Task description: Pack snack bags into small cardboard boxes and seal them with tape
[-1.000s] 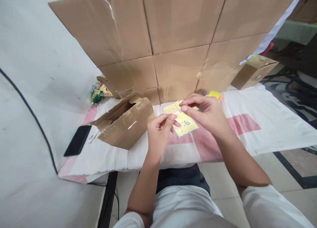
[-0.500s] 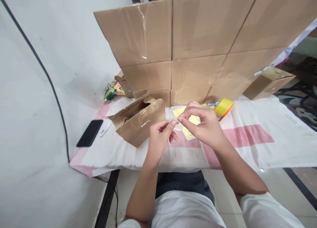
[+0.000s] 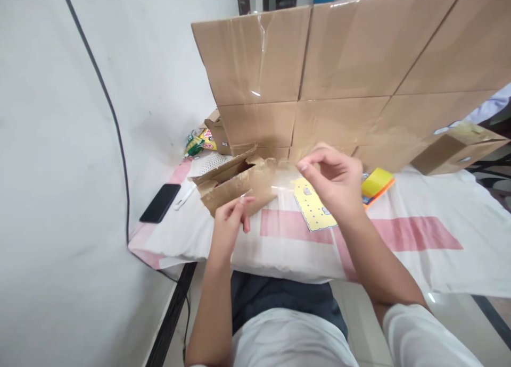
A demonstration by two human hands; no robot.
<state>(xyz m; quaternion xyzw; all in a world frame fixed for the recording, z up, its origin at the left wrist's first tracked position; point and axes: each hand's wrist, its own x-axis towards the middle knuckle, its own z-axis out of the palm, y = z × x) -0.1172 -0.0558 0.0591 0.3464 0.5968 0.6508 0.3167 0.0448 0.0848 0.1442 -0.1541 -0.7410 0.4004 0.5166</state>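
Observation:
Apart from each other above the table, both my hands are closed in a pinch. Between them shows a thin, see-through piece of plastic film (image 3: 282,189), faint and partly blurred; whether it is tape or a bag I cannot tell. My left hand (image 3: 231,218) grips it at the lower left, in front of an opened cardboard box (image 3: 259,182). Higher up, my right hand (image 3: 333,178) pinches its other side. Below and partly behind the right hand lies a yellow patterned card (image 3: 312,210). Beside that hand is a yellow and orange item (image 3: 377,182).
A tall cardboard panel (image 3: 339,53) stands along the back of the table. On the left lie a black phone (image 3: 160,203) and a white slim object (image 3: 184,195). Colourful packets (image 3: 195,144) sit behind the box. A closed carton (image 3: 455,149) is at the right.
My hands have moved apart, the left one leftward and down, the right one slightly rightward and up. The clear film now shows between them. The view has shifted left.

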